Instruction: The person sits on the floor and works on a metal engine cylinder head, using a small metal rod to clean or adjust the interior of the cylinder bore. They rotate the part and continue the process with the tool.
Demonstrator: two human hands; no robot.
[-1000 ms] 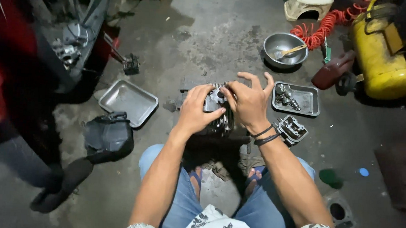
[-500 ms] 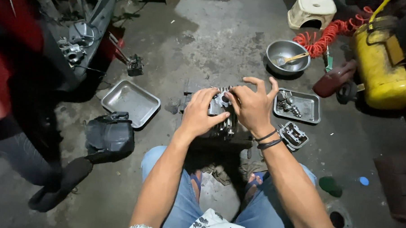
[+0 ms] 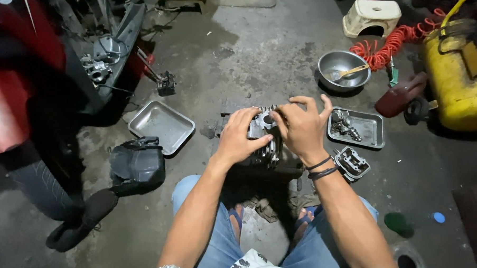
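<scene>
A grey finned metal engine part (image 3: 264, 143) stands on the concrete floor between my knees. My left hand (image 3: 241, 135) grips its left side, fingers curled over the top. My right hand (image 3: 301, 128) rests on its top right, thumb and forefinger pinched at a small piece I cannot make out, the other fingers spread. Black bands circle my right wrist. Much of the engine part is hidden under both hands.
An empty metal tray (image 3: 161, 125) lies left, a tray with small parts (image 3: 356, 128) right, a metal cover (image 3: 351, 163) beside it. Farther off are a steel bowl (image 3: 344, 70), a yellow tank (image 3: 458, 86), a black casing (image 3: 137, 165) and a red motorcycle (image 3: 29, 79).
The view has tilted a little, shifting everything lower in frame. My right hand's fingers have drawn closer together over the engine part. My left hand keeps its grip.
</scene>
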